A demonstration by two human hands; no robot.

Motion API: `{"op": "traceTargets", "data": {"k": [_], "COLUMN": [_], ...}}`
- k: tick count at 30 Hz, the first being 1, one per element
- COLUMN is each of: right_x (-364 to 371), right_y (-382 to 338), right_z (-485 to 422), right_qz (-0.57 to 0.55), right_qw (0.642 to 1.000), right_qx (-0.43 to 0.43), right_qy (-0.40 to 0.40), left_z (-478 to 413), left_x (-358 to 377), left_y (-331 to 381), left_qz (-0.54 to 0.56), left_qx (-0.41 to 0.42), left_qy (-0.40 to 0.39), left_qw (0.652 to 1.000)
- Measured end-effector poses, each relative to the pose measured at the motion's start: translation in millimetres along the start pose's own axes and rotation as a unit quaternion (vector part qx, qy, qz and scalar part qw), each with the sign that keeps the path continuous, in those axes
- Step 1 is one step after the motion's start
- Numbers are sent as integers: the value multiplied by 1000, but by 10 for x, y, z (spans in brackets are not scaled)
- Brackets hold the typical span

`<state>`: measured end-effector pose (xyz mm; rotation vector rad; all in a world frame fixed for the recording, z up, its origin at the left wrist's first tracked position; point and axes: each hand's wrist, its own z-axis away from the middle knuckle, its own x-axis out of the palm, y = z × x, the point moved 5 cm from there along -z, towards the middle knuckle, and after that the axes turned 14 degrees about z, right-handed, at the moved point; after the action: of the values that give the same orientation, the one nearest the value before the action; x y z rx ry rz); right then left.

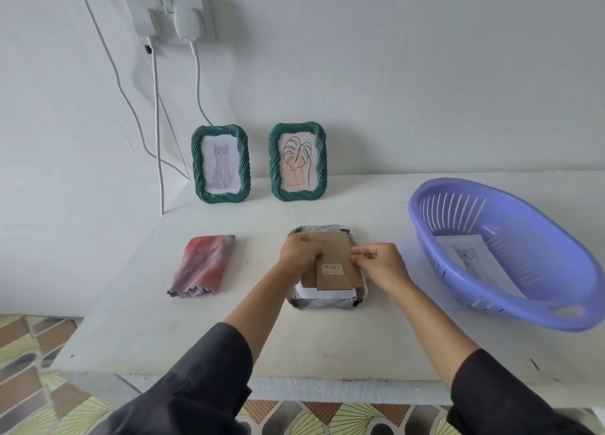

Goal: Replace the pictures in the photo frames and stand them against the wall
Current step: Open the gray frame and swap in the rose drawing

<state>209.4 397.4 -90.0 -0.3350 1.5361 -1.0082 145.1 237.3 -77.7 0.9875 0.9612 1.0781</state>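
Cardboard backing board [334,248] lies over the face-down photo frame [327,305] at picture centre, long axis running top to bottom. Left hand [298,254] grips its left edge and right hand [379,264] pinches its right edge, both equally near.

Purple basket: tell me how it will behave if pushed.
The purple basket looks like thin slotted plastic, so probably light and easy to slide on the smooth table. Its rounded body may rock. The loose cat print inside could shift.
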Motion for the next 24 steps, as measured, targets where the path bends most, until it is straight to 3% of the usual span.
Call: {"op": "traceTargets", "data": {"k": [13,24], "right_x": [7,14], "right_y": [-68,-130], "right_z": [9,13], "right_qz": [36,109], "right_qw": [999,993], "right_qx": [21,32], "right_qy": [4,9], "left_z": [-41,-113], "left_x": [-86,-260], "left_y": [65,-66], "left_qz": [-216,-254], "left_qx": [71,45], "left_qy": [6,24], "left_qw": [974,966]}}
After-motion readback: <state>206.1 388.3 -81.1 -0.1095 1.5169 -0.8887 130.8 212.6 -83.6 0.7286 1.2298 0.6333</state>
